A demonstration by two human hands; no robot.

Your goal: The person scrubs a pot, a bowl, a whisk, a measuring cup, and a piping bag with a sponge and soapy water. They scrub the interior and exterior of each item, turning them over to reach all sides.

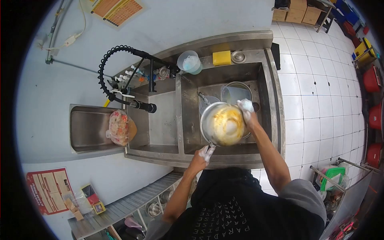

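Note:
A round metal pan (226, 125), stained yellow and brown and blurred, is tilted over the right sink basin (192, 136). My left hand (203, 155), with white suds on it, is closed round the pan's handle at the near left side. At the pan's upper right edge is my right hand (249, 113), its fingers curled and covered in white foam. A pale lump shows at those fingers; I cannot make out whether it is a sponge or only suds. Behind the pan, a clear plastic container (233, 95) and a round metal pot (249, 89) lie in the basin.
A coiled black spray faucet (105, 76) arches over the left basin (163, 124). On the back ledge stand a plastic tub (189, 63), a yellow sponge (221, 58) and a metal lid (238, 57). A filled plastic bag (120, 127) sits at the far left metal tray (89, 130).

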